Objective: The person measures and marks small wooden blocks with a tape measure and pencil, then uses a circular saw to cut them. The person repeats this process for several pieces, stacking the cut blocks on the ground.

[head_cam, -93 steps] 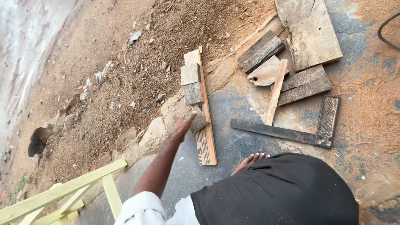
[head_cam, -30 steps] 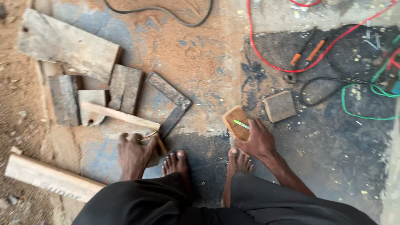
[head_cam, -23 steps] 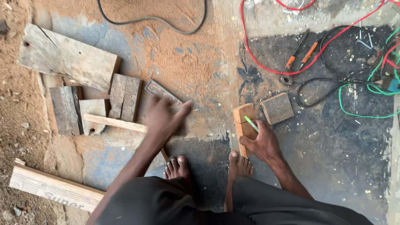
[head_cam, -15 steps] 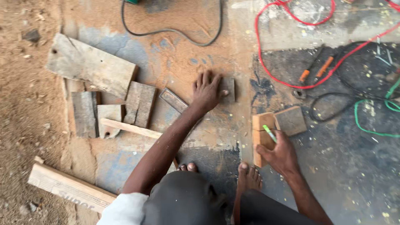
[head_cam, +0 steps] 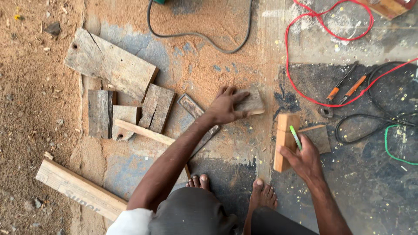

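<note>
A small weathered wood block [head_cam: 251, 103] is lying on the sawdust-strewn concrete floor [head_cam: 204, 69] near the middle of the view, and it is the piece being taken up as a person crouches barefoot over a scatter of offcuts. Going from the left, a long pale batten [head_cam: 78, 189] is resting at the edge of the sawdust, a wide grey plank [head_cam: 111, 65] is lying above a cluster of short boards [head_cam: 101, 114], and a thin strip [head_cam: 146, 132] is crossing them. The left hand [head_cam: 224, 108] is reaching forward with its fingers [head_cam: 238, 97] curling over the near end of the small block, grasping it. The block looks light, stiff and rough-surfaced, unlikely to slip; a pinch across its short sides should hold it well, though splinters are a likely nuisance. To the right, the right hand [head_cam: 305, 157] is pressing down on an upright orange-brown block [head_cam: 284, 141], with a green pencil [head_cam: 295, 137] clasped between its fingers. Beyond it, orange-handled pliers [head_cam: 346, 89] and red, black and green cables [head_cam: 331, 56] are trailing across the dark floor.
</note>
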`<state>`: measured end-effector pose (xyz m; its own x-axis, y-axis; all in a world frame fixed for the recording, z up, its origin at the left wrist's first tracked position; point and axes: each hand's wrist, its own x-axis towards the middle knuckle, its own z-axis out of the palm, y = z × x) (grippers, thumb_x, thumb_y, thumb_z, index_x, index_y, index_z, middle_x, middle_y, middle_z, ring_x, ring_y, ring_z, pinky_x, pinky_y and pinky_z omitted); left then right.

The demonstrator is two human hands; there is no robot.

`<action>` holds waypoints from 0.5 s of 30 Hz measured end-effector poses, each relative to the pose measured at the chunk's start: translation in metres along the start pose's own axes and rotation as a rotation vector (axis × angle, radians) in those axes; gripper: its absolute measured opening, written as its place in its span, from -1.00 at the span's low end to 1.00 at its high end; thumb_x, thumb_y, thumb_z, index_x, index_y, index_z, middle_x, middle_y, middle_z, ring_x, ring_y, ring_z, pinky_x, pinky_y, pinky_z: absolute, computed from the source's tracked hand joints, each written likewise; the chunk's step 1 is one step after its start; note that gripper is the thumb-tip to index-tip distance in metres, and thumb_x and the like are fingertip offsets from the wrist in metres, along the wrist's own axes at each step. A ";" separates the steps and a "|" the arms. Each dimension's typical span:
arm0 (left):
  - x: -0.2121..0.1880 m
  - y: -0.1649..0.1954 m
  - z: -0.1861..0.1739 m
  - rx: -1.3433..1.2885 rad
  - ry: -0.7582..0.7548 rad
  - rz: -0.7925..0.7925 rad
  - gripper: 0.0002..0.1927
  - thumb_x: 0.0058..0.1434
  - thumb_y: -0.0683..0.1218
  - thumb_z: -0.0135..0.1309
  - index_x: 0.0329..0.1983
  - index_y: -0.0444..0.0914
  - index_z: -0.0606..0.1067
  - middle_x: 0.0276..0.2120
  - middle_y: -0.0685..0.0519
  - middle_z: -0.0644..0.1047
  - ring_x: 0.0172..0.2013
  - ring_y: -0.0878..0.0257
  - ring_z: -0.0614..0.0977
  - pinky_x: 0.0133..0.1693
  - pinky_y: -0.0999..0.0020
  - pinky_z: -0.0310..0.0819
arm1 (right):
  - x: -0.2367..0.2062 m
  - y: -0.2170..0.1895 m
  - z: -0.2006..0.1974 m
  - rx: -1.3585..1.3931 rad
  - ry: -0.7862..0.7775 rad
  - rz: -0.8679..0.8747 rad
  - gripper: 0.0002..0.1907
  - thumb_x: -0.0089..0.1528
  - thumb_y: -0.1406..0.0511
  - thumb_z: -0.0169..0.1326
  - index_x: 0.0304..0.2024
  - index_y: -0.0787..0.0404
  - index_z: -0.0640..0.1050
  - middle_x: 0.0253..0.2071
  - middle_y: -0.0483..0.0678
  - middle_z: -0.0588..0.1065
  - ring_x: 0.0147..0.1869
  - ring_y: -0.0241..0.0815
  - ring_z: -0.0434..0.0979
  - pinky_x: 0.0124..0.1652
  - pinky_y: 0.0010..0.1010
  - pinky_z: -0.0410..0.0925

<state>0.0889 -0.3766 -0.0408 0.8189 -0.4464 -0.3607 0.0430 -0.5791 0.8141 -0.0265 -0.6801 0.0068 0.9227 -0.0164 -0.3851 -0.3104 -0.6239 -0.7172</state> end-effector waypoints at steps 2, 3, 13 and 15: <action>-0.005 -0.013 0.005 -1.307 -0.038 -0.006 0.05 0.21 0.50 0.06 0.54 -0.23 0.14 0.45 -0.31 0.28 0.38 -0.20 0.41 0.29 -0.11 0.41 | -0.011 0.010 -0.007 0.181 -0.012 0.091 -0.28 0.07 0.06 0.29 0.12 0.42 0.50 -0.07 0.14 0.55 -0.03 -0.09 0.55 -0.05 -0.26 0.43; -0.009 -0.016 0.011 -1.502 -0.124 0.034 0.04 0.29 0.51 0.01 0.57 -0.25 0.13 0.38 -0.32 0.30 0.26 -0.16 0.43 0.20 -0.08 0.44 | -0.016 0.016 -0.008 0.278 -0.020 0.136 -0.32 0.10 0.06 0.28 0.10 0.44 0.52 -0.10 0.14 0.55 -0.06 -0.09 0.53 -0.07 -0.25 0.42; -0.016 -0.020 0.009 -1.075 -0.197 0.148 -0.15 0.37 0.30 0.05 0.61 -0.16 0.19 0.47 -0.24 0.36 0.37 -0.10 0.41 0.30 -0.07 0.31 | -0.022 0.034 -0.013 0.262 -0.018 0.152 -0.37 0.09 0.10 0.26 0.10 0.35 0.51 -0.16 0.03 0.55 -0.08 -0.16 0.53 -0.07 -0.29 0.42; -0.010 -0.021 0.002 -0.544 -0.132 0.284 -0.19 0.33 0.11 0.10 0.62 -0.13 0.19 0.53 -0.17 0.31 0.50 -0.11 0.30 0.43 -0.14 0.18 | -0.022 0.026 -0.016 0.272 -0.023 0.118 -0.36 0.09 0.09 0.26 0.09 0.37 0.52 -0.15 0.04 0.54 -0.07 -0.15 0.52 -0.08 -0.29 0.42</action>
<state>0.0783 -0.3610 -0.0555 0.7649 -0.6326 -0.1217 0.1480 -0.0113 0.9889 -0.0511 -0.7079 0.0060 0.8722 -0.0565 -0.4858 -0.4677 -0.3869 -0.7947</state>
